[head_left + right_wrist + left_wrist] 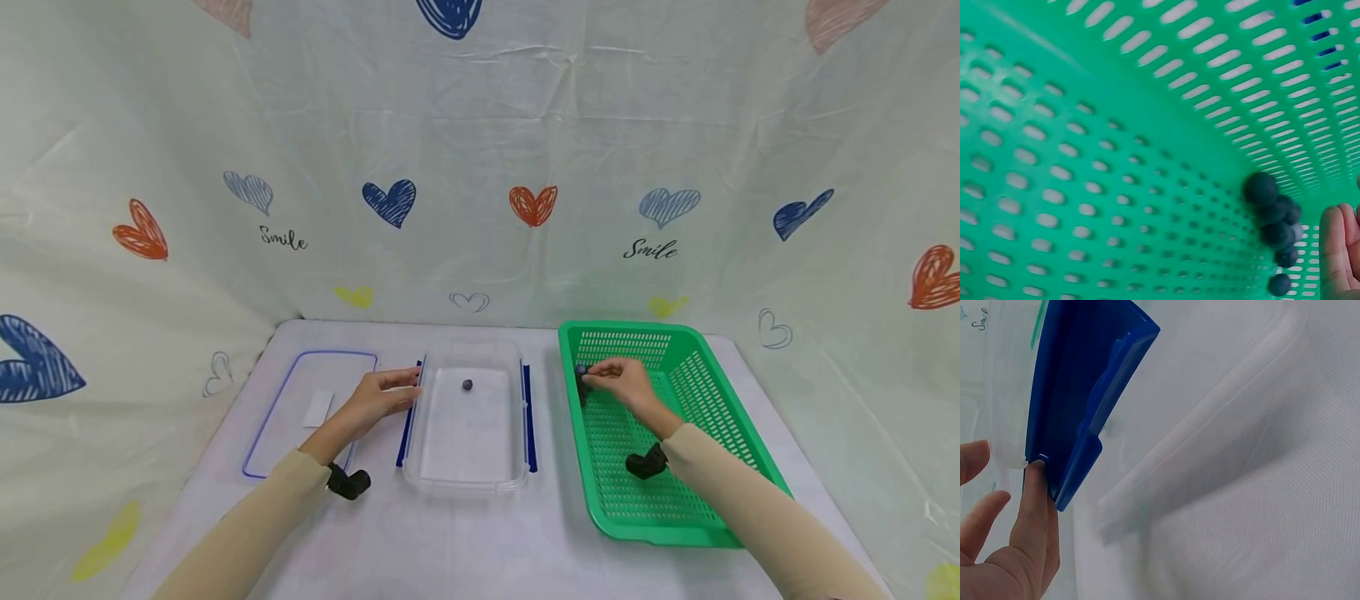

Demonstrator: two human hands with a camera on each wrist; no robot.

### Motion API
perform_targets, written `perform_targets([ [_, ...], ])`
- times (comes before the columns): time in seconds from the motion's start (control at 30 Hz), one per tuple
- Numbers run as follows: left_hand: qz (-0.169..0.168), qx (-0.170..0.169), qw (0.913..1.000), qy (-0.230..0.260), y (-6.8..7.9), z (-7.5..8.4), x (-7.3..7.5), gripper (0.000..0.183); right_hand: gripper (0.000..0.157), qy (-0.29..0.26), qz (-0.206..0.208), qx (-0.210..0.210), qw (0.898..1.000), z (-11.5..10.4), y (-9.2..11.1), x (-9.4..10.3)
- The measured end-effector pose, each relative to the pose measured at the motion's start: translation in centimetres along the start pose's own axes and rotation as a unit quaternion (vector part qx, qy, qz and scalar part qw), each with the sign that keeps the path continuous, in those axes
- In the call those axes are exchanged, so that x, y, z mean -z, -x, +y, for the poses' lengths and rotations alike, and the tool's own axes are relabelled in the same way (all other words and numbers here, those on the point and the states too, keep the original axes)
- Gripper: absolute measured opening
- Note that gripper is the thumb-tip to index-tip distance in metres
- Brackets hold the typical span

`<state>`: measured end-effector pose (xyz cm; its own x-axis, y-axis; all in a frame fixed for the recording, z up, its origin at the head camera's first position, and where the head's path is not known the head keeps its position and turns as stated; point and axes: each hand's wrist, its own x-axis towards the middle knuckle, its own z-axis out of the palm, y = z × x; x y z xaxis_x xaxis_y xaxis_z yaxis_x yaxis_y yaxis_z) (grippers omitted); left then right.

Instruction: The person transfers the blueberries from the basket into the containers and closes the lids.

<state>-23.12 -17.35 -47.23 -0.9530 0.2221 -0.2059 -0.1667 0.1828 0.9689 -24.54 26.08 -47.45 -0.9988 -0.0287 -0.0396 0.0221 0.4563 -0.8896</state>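
Note:
A clear plastic box [465,479] with blue side latches stands in the middle of the table, one small dark blueberry [467,385] on its floor. My left hand [375,398] reaches to its left edge, fingers nearly straight. In the left wrist view, fingertips touch the folded-out blue latch [1072,381]. To the right, my right hand [624,385] dips into a green slotted basket [615,529], fingertips at its left wall. Several dark blueberries [1277,234] cluster there, beside the fingers in the right wrist view. Whether a berry is between the fingertips is hidden.
A clear lid [296,442] with a blue rim lies flat to the left of the box, partly behind the left forearm. A white rectangle [318,409] shows on it. Behind the table hangs a pale curtain [465,250] printed with hearts.

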Motion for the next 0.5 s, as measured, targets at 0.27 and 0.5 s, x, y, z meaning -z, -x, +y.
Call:
perform_targets([
  [0.27,0.002,0.004,1.0000,0.006,0.1,0.0,0.1,0.051,0.020,0.028,0.003,0.016,0.999,1.5,0.6,-0.7],
  [0.5,0.004,0.002,1.0000,0.006,0.0,0.1,0.0,0.052,0.019,0.030,-0.001,0.020,0.999,1.7,0.9,-0.8],
])
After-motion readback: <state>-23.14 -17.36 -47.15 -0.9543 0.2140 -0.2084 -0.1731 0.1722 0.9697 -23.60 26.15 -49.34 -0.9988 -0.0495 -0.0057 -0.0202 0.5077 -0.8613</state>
